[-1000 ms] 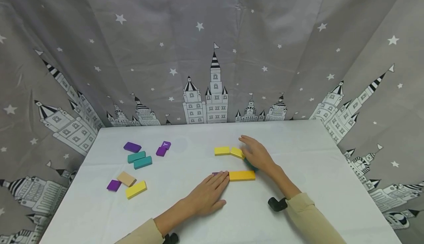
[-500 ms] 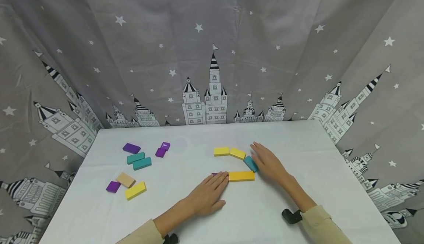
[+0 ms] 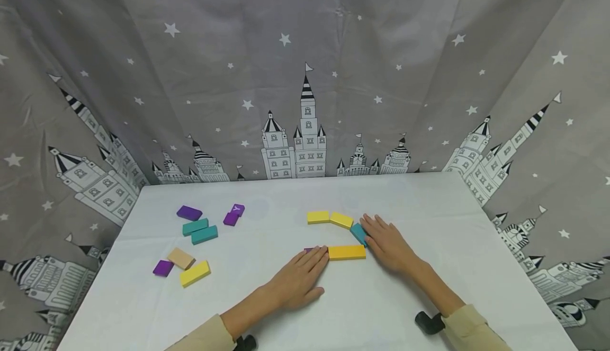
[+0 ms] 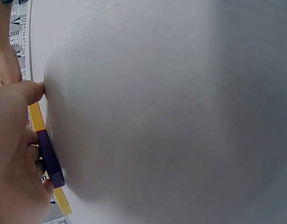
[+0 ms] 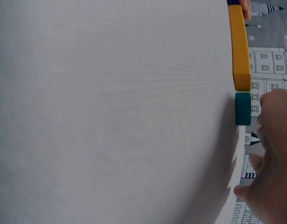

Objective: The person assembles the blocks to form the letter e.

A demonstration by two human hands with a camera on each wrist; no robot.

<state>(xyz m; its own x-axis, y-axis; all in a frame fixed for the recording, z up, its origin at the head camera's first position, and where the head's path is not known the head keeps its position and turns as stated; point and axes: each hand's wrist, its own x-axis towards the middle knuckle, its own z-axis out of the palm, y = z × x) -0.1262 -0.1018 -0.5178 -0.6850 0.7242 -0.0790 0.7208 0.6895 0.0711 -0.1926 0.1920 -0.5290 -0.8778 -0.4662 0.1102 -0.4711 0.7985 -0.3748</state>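
My left hand rests with straight fingers over a purple block, which is mostly hidden in the head view. Against that block's right end lies a long orange block. To the right, my right hand lies with its fingers extended, the thumb side at the edge of a slanted teal block. Two yellow blocks continue from the teal block's upper end toward the left, forming a bent row. In the right wrist view the teal block appears just past the end of the orange block.
On the white table's left side lie several loose blocks: purple, teal, tan and yellow. Two small purple pieces, one with a white letter, lie nearer the middle. A grey curtain hangs behind the table.
My right hand has drawn off the teal block, moving right and then slightly nearer, so most of that block now shows. The left hand has stayed in place.
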